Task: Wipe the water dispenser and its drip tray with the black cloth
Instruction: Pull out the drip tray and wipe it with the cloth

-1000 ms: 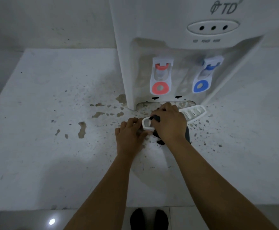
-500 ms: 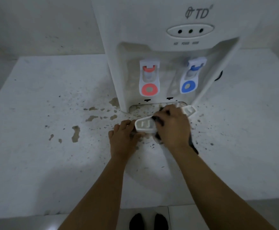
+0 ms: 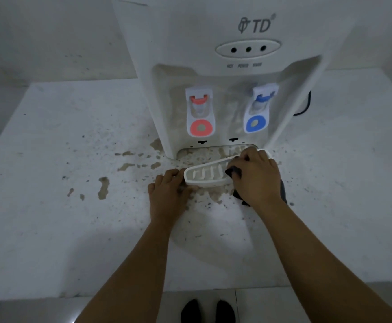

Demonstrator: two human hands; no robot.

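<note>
- Drip tray (image 3: pixel 210 176), white and slotted, lies pulled out on the counter (image 3: pixel 50 206) at 6 o'clock of the water dispenser (image 3: pixel 225 73), set askew with its far end toward 2 o'clock.
- Left hand (image 3: pixel 169 197) pinches the tray's near end at 9 o'clock, thumb and fingers curled on its rim.
- Right hand (image 3: pixel 256 177) covers the tray's other end, fingers curled round the black cloth (image 3: pixel 234 173), pressing it onto the slots.
- More cloth hangs out under that wrist at 5 o'clock.
- Red tap (image 3: pixel 199 113) and blue tap (image 3: pixel 258 110) sit above the tray's open recess.
- Brown stains (image 3: pixel 103 187) spatter the counter toward 9 o'clock of the tray.
</note>
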